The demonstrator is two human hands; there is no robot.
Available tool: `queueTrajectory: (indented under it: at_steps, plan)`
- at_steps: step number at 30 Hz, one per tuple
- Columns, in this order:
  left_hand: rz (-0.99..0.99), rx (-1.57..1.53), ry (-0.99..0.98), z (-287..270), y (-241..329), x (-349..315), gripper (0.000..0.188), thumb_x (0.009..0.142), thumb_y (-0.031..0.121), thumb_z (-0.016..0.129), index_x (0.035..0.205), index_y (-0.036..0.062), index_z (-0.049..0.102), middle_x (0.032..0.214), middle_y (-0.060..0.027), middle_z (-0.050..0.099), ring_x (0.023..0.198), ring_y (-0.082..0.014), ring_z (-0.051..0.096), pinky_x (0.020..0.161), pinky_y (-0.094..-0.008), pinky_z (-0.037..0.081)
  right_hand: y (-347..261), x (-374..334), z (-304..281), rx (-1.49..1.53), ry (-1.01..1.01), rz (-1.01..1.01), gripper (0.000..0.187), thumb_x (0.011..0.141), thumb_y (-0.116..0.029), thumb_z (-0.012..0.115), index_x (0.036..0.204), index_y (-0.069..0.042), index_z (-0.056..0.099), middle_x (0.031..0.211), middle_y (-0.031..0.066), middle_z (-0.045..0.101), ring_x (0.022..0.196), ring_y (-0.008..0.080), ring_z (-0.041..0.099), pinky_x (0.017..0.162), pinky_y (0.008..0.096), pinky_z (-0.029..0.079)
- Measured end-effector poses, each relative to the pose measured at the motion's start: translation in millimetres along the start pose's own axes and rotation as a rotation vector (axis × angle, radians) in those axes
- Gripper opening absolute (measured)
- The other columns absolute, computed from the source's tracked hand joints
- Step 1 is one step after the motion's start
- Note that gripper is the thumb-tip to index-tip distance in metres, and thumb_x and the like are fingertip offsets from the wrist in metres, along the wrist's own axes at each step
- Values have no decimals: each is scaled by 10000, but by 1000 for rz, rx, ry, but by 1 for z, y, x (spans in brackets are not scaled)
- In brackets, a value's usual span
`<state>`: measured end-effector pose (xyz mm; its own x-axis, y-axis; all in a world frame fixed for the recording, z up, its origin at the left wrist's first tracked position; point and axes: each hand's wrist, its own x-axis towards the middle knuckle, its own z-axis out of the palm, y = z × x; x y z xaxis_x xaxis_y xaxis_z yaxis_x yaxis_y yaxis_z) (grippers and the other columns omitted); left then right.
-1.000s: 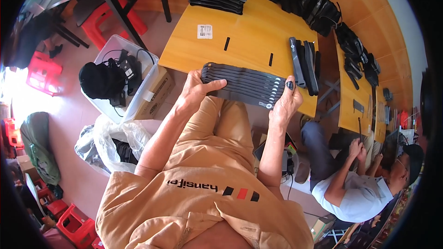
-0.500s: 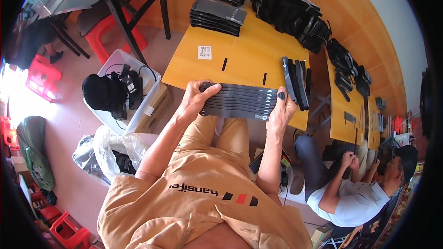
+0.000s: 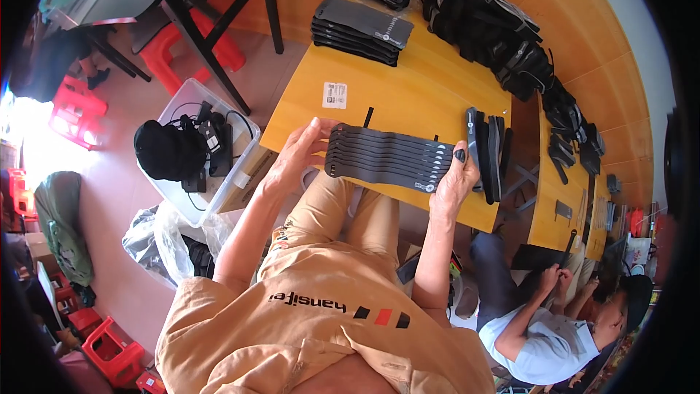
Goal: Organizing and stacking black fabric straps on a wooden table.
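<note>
A fanned layer of several black straps (image 3: 386, 157) with white half-round marks at one end spans the space between my hands, over the near edge of the wooden table (image 3: 292, 120). My right hand (image 3: 456, 179) grips the marked end, thumb on top. At the other end, my left hand (image 3: 295, 155) has its fingers stretched out and its thumb raised, close beside or lightly touching the strap ends. Just past my right hand lies a pile of folded black straps (image 3: 484, 153). A stack of flat black pieces (image 3: 361, 29) sits on the table's far side.
Bundles of black straps (image 3: 485, 29) line the wall. On the left stands a clear plastic bin (image 3: 244, 164) with black gear and cables, near a plastic bag (image 3: 175, 241). A co-worker (image 3: 543, 335) sits at right, hands on a black strip. Red stools (image 3: 113, 354) stand on the floor.
My left hand has let its thumb off the straps and loosened from their end. The right hand keeps its grip. The view has shifted slightly.
</note>
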<state>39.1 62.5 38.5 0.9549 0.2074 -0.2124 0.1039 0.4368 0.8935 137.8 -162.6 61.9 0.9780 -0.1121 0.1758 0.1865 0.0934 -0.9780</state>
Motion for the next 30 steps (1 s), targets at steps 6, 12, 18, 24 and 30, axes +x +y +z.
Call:
queueTrajectory:
  at_steps: [6,12,18,24,30]
  plan:
    - [-45,15,143,-4,-2,2,527,951,498,351,1084,23,536,933,-65,592,760,-122,591,663,-254,485,7,17,10,-16,66,-56,397,934,-272,542,670,11,454,638,-62,378,623,45,326,547,220,300]
    - [-305,-95,-432,0,-4,12,775,893,664,211,1176,5,505,983,-162,634,771,-204,646,689,-300,526,-5,18,19,-384,92,-561,419,928,-308,502,650,5,503,536,72,391,477,187,398,470,282,333]
    - [-234,-567,-137,31,22,35,479,918,431,465,1189,39,509,1066,-107,621,989,-194,611,825,-322,512,-11,6,23,-578,-700,-1296,466,855,-521,543,870,-69,656,761,29,549,631,185,568,540,265,487]
    - [-45,-518,169,25,9,57,247,893,116,582,1134,63,567,1063,-33,628,962,-134,614,809,-280,519,4,26,16,-567,-616,-725,644,806,-633,509,1011,-36,640,962,110,548,942,291,540,811,411,466]
    - [32,-529,226,35,-5,69,224,904,147,575,1114,72,586,1023,-30,644,926,-134,631,772,-284,545,33,25,12,-200,-535,297,291,848,-254,633,1004,-9,614,801,49,556,769,123,559,662,293,492]
